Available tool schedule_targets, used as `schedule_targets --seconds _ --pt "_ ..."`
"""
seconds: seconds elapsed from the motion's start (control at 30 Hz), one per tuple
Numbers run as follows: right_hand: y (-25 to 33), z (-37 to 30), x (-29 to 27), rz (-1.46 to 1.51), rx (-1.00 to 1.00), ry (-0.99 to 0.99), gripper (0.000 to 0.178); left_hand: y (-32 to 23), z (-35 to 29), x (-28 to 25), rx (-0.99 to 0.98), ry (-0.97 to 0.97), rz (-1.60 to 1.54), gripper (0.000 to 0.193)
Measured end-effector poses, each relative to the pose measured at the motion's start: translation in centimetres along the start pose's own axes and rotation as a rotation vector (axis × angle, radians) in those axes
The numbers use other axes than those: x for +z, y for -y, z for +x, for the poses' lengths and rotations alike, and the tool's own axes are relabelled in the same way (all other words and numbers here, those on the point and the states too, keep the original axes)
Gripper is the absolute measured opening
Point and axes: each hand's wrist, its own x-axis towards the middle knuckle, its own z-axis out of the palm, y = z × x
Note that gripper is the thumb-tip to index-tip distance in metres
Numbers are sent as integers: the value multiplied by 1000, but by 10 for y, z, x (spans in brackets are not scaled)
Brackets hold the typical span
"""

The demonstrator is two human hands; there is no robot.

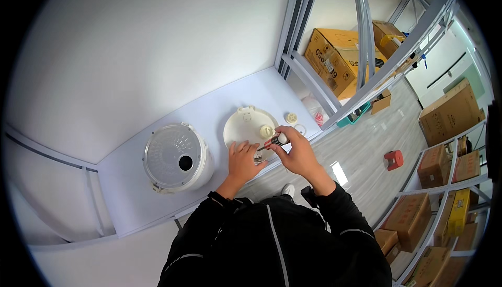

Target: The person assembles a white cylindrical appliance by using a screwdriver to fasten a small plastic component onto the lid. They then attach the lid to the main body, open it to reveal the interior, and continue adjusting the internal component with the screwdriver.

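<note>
A shallow round white cover [234, 125] lies on the pale worktop. My right hand [300, 152] is closed round the handle of a screwdriver [276, 141], red and black with a pale end. Its shaft points left and down toward the cover's near part, where a small metal piece [258, 157] shows; contact between tip and screw cannot be made out. My left hand [242, 162] rests on the cover's near left edge, fingers stretched out close to the shaft. A cream round cap [266, 131] sits in the cover, just beyond the screwdriver.
Left of the cover stands a white drum [201, 169] with a grey, pierced top and a dark round hole. A cream cap [291, 118] and a thin ring [300, 129] lie at its right. Metal frame posts [290, 31] rise beyond; cartons [334, 59] and a red stool [394, 160] stand right.
</note>
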Motion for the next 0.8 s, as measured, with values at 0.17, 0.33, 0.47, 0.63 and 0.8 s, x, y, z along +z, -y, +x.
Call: schedule_targets --seconds 0.17,0.33,0.47,0.63,0.8 --pt "1 0 -1 -8 29 7 50 -2 1 3 0 -19 7 69" --pt "-4 -3 3 -29 25 12 50 -2 -1 6 4 -42 10 67" --pt "-4 1 3 -161 -82 -7 51 -3 2 7 20 -65 0 63" --pt "8 9 4 -451 37 26 59 -6 2 6 40 -67 23 58" --pt "14 9 2 -546 87 41 61 -11 3 9 52 -75 69 58"
